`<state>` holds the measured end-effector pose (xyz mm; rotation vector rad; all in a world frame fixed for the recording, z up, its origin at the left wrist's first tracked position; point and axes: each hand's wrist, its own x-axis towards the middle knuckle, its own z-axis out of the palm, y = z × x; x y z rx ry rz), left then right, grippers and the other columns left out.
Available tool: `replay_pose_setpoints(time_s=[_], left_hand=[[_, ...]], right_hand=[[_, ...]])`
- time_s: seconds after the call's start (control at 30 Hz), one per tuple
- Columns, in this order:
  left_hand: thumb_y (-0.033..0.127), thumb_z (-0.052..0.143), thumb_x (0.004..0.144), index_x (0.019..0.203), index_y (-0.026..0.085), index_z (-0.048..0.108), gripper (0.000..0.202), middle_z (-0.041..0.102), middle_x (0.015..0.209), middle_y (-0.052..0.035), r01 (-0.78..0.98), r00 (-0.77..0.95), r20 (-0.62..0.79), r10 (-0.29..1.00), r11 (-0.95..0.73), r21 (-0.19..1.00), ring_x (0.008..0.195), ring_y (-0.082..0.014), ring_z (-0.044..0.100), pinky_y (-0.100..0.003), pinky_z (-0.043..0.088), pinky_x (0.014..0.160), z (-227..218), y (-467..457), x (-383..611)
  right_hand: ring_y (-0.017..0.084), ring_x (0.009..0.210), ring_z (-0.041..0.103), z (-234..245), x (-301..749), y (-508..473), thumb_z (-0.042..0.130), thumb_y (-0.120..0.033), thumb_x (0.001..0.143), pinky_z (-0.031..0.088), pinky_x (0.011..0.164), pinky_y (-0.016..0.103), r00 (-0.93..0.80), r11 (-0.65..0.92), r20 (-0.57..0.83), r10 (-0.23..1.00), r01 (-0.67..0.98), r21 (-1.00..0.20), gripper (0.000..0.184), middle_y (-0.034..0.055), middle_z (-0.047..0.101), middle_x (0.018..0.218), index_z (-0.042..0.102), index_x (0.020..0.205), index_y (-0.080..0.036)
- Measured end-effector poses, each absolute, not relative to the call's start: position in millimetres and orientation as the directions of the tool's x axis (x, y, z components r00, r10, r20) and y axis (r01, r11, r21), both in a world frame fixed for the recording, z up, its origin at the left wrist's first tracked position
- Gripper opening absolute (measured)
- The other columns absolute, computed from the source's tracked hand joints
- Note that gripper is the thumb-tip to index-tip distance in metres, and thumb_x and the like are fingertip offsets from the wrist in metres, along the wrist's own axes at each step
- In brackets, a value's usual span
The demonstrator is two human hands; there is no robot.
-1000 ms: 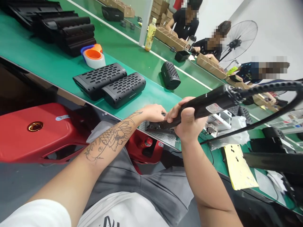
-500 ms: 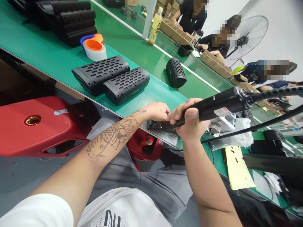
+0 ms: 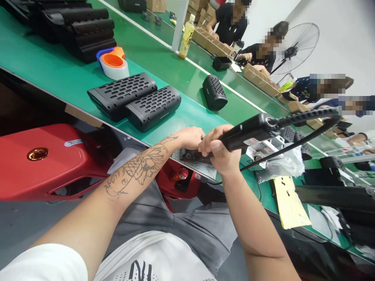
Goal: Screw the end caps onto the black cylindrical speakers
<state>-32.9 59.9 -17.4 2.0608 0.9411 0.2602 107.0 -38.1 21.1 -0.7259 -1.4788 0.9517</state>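
My right hand (image 3: 221,152) is wrapped round the body of a black electric screwdriver (image 3: 247,132), held slanting with its cord end up and to the right. The driver's lower end points at a dark part (image 3: 185,153) on a grey speckled pad (image 3: 209,169) at the table's near edge. My left hand (image 3: 191,137) is closed beside the driver's tip, over the dark part; what its fingers pinch is hidden. Beyond it lie two black perforated casings (image 3: 155,105) side by side, and a third black casing (image 3: 215,92) stands farther off.
A tape dispenser (image 3: 114,64) and stacked black parts (image 3: 79,29) are at the left. A bottle (image 3: 186,37) stands by a post. At the right are a plastic bag (image 3: 288,164) and yellow sheet (image 3: 290,201). A red stool (image 3: 58,156) stands below; co-workers sit opposite.
The screwdriver and my right hand have shifted slightly left in view, and the cord now bends in a loop. My left hand stays at the dark part. The whole view has moved slightly.
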Motion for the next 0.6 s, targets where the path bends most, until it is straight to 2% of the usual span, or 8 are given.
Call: replay_pose_setpoints(time_s=[0.1, 0.2, 0.27, 0.3, 0.37, 0.47, 0.53, 0.6], left_hand=[[0.027, 0.094, 0.086, 0.088, 0.021, 0.088, 0.009, 0.081, 0.074, -0.0029, 0.529, 0.671, -0.124, 0.731, -0.356, 0.77, 0.08, -0.0273, 0.08, -0.037, 0.063, 0.082, -10.8, 55.1, -35.3], [0.041, 0.083, 0.099, 0.1, 0.019, 0.092, 0.024, 0.089, 0.089, -0.0062, 0.502, 0.633, -0.055, 0.772, -0.356, 0.788, 0.096, -0.0314, 0.086, -0.04, 0.07, 0.095, -17.2, 44.8, -44.4], [0.051, 0.074, 0.104, 0.119, 0.02, 0.094, 0.04, 0.095, 0.117, -0.0102, 0.462, 0.591, 0.035, 0.806, -0.374, 0.804, 0.119, -0.0365, 0.09, -0.047, 0.072, 0.114, -34.4, 33.9, -58.3], [0.054, 0.08, 0.097, 0.134, 0.02, 0.093, 0.052, 0.094, 0.135, -0.0121, 0.401, 0.56, 0.113, 0.821, -0.388, 0.83, 0.132, -0.0394, 0.089, -0.049, 0.071, 0.123, -46.6, 27.6, -67.3], [0.053, 0.099, 0.077, 0.168, 0.024, 0.079, 0.098, 0.082, 0.17, -0.0152, 0.297, 0.586, 0.231, 0.777, -0.471, 0.83, 0.156, -0.0438, 0.081, -0.053, 0.068, 0.134, -74.0, 15.6, -85.2], [0.048, 0.102, 0.081, 0.175, 0.028, 0.072, 0.101, 0.076, 0.176, -0.0154, 0.302, 0.514, 0.328, 0.793, -0.525, 0.796, 0.167, -0.0436, 0.075, -0.057, 0.063, 0.144, -106.7, 8.8, -95.5], [0.051, 0.102, 0.086, 0.173, 0.028, 0.072, 0.095, 0.077, 0.173, -0.0156, 0.333, 0.438, 0.34, 0.832, -0.501, 0.799, 0.166, -0.0445, 0.075, -0.06, 0.062, 0.146, -115.3, 20.0, -80.8], [0.052, 0.104, 0.085, 0.173, 0.026, 0.071, 0.098, 0.077, 0.172, -0.0168, 0.374, 0.337, 0.319, 0.886, -0.437, 0.818, 0.164, -0.046, 0.076, -0.063, 0.061, 0.146, -113.1, 45.5, -46.1]], right_hand=[[0.017, 0.056, 0.064, 17.9, 100.3, -41.9, 0.105, -0.077, 0.096, 0.064, 0.065, 0.039, -0.138, 0.475, 0.472, 0.871, -0.01, -0.88, 0.063, -0.0063, 0.068, 0.062, 0.065, 0.084, -0.03], [0.019, 0.058, 0.069, 21.7, 103.3, -45.7, 0.101, -0.088, 0.093, 0.063, 0.061, 0.037, -0.105, 0.477, 0.476, 0.873, -0.011, -0.879, 0.067, -0.0044, 0.073, 0.064, 0.069, 0.089, -0.029], [0.018, 0.054, 0.07, 31.5, 124.4, -47.4, 0.101, -0.089, 0.092, 0.064, 0.059, 0.036, 0.002, 0.507, 0.508, 0.861, -0.061, -0.86, 0.067, -0.0075, 0.071, 0.064, 0.069, 0.099, -0.03], [0.018, 0.052, 0.07, 38.0, 142.7, -48.0, 0.1, -0.089, 0.093, 0.065, 0.058, 0.036, 0.083, 0.53, 0.525, 0.847, -0.061, -0.846, 0.067, -0.0096, 0.069, 0.064, 0.068, 0.104, -0.031], [0.017, 0.05, 0.068, 51.0, 193.5, -47.7, 0.101, -0.087, 0.094, 0.066, 0.057, 0.035, 0.269, 0.564, 0.554, 0.788, 0.046, -0.825, 0.065, -0.0126, 0.064, 0.063, 0.068, 0.108, -0.032], [0.017, 0.049, 0.069, 58.2, 284.3, -40.1, 0.106, -0.08, 0.088, 0.061, 0.054, 0.034, 0.494, 0.437, 0.602, 0.627, 0.417, -0.797, 0.062, -0.0095, 0.069, 0.066, 0.074, 0.102, -0.029], [0.019, 0.049, 0.069, 51.0, 334.5, -31.4, 0.104, -0.081, 0.087, 0.059, 0.054, 0.036, 0.576, 0.357, 0.615, 0.539, 0.505, -0.786, 0.062, -0.0086, 0.07, 0.064, 0.072, 0.097, -0.029], [0.02, 0.048, 0.068, 37.6, 366.4, -23.7, 0.103, -0.084, 0.086, 0.058, 0.053, 0.037, 0.598, 0.365, 0.616, 0.513, 0.497, -0.787, 0.064, -0.009, 0.068, 0.061, 0.069, 0.095, -0.03]])
